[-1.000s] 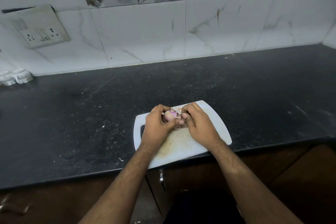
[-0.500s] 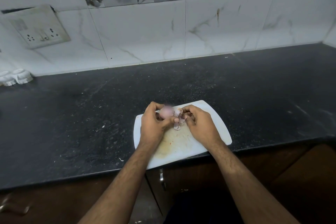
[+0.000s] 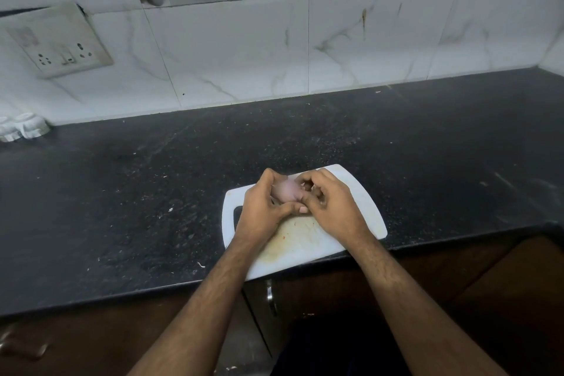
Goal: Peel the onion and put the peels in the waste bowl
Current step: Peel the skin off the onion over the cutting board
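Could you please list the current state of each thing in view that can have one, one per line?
onion: blurred, held above the cutting board between both hands, pale pink flesh showing.
left hand: grips the onion.
right hand: fingers curled at the onion's right side, apparently picking at its skin.
cutting board: flat on the countertop, stained, near edge overhanging.
countertop: speckled with scraps.
waste bowl: not in view.
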